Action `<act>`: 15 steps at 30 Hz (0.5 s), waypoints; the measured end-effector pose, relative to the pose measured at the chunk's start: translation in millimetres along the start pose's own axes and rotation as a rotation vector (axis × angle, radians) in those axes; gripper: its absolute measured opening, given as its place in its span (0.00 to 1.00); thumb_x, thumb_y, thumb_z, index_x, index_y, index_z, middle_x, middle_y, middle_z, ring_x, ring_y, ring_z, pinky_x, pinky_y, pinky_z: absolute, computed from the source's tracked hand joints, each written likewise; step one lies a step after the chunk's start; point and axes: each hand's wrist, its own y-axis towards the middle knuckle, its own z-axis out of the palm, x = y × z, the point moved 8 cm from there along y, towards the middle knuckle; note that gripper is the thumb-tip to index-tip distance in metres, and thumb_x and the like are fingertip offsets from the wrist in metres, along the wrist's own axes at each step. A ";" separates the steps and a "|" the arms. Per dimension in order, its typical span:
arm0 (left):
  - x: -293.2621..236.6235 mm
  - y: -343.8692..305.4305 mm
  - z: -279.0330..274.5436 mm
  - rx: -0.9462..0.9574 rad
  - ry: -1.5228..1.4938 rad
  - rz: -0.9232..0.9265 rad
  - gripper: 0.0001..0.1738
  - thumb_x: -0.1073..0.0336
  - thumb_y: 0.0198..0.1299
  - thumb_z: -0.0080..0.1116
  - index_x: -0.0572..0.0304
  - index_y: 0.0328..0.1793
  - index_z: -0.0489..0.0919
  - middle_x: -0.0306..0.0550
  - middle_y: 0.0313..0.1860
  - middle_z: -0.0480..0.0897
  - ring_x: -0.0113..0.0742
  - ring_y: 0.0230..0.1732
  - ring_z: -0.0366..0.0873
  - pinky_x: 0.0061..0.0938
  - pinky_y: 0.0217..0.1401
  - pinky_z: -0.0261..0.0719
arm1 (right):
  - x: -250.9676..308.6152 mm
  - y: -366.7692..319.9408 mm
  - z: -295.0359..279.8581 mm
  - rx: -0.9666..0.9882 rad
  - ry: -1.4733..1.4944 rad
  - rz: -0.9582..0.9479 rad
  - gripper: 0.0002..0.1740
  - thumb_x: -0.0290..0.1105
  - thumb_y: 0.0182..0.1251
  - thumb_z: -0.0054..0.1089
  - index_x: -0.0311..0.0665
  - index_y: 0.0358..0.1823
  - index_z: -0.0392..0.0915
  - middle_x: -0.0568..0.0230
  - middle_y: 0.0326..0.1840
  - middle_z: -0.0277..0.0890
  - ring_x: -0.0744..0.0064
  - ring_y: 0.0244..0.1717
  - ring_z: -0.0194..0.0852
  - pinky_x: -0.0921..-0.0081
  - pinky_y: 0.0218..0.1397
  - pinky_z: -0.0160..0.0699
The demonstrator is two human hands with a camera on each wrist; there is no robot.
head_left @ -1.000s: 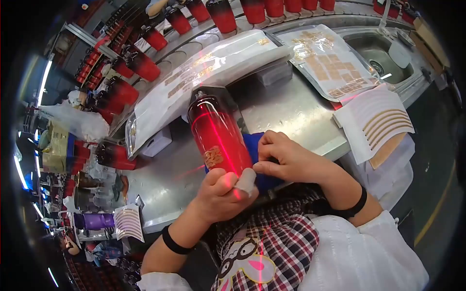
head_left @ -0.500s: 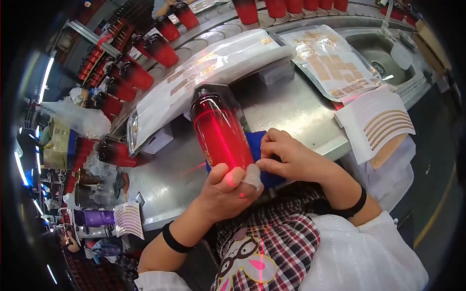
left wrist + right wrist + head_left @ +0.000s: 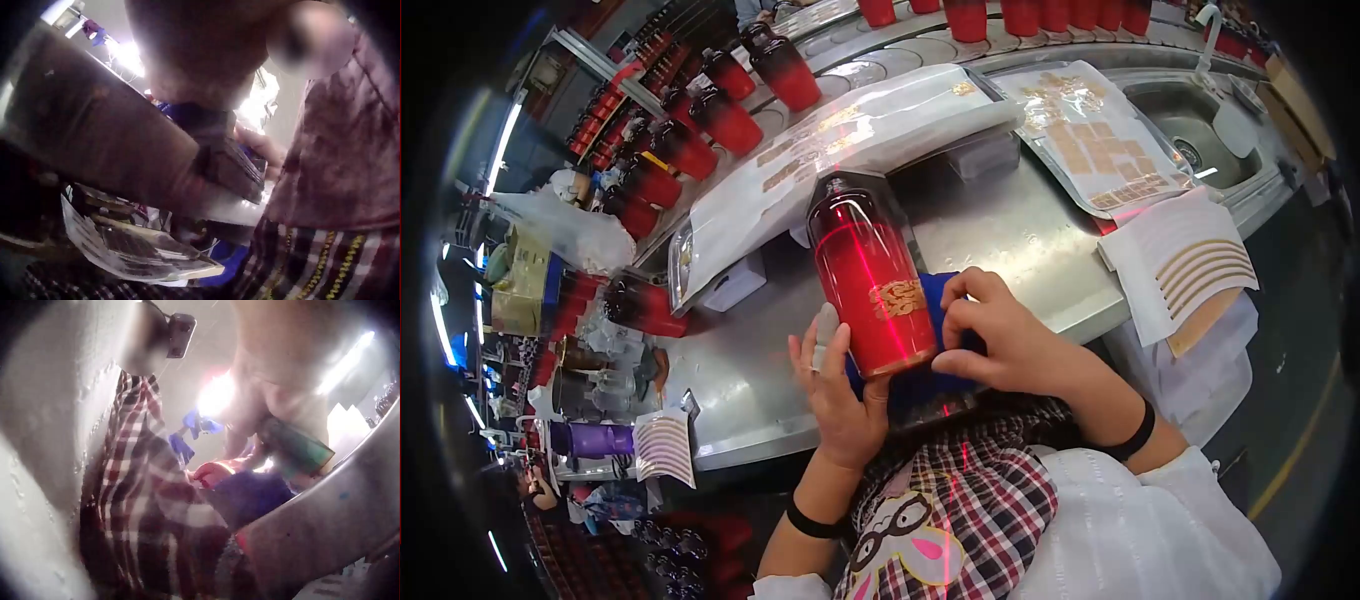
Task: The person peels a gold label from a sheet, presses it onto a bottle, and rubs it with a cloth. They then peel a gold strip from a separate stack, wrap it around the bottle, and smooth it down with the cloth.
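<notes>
A red bottle with a black shoulder (image 3: pixel 870 270) lies tilted in a dark angular holder (image 3: pixel 890 205), its base toward me. A gold decal (image 3: pixel 897 299) shows on its right side. My left hand (image 3: pixel 845 410) is at the base's left, fingers straight along the bottle and thumb by the bottom edge. Pale coverings (image 3: pixel 825 328) wrap some fingertips. Close to the base on the right, my right hand (image 3: pixel 1005 345) has curled fingers. In the right wrist view it holds a greenish flat piece (image 3: pixel 303 453). A blue cloth (image 3: pixel 930 385) lies under the base.
A raised tray with a white sheet (image 3: pixel 750 215) of gold decals stands behind the bottle. Another decal tray (image 3: pixel 1100 150) is at the right, near a sink (image 3: pixel 1190 120). A sheet with curved gold strips (image 3: pixel 1190 265) hangs at the table's right edge. More red bottles (image 3: pixel 725 120) line the conveyor.
The bottle has turned about its length, its gold decal going from the left side out of sight to the right. My left fingers have gone from curled at the base to straight.
</notes>
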 end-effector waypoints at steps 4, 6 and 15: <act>3.1 8.0 -5.9 -0.016 -0.368 -0.088 0.37 0.52 0.64 0.61 0.67 0.71 0.63 0.61 0.71 0.67 0.58 0.73 0.60 0.53 0.78 0.48 | 3.0 1.8 5.2 -0.043 -0.050 -0.049 0.17 0.33 0.52 0.76 0.39 0.31 0.71 0.54 0.49 0.65 0.48 0.56 0.62 0.57 0.60 0.66; 6.0 12.7 -3.4 -0.017 -0.454 -0.201 0.40 0.52 0.62 0.62 0.69 0.72 0.61 0.61 0.71 0.66 0.56 0.73 0.60 0.50 0.77 0.50 | 3.9 2.3 5.4 -0.047 -0.068 -0.057 0.17 0.34 0.52 0.75 0.39 0.31 0.71 0.53 0.49 0.65 0.48 0.56 0.62 0.57 0.60 0.66; -3.5 20.5 4.9 -0.052 -0.399 -0.239 0.42 0.55 0.60 0.64 0.71 0.73 0.59 0.63 0.71 0.63 0.55 0.71 0.60 0.44 0.76 0.54 | 3.2 1.8 6.9 -0.049 -0.059 -0.075 0.18 0.34 0.51 0.75 0.39 0.30 0.70 0.52 0.50 0.65 0.47 0.57 0.62 0.57 0.61 0.66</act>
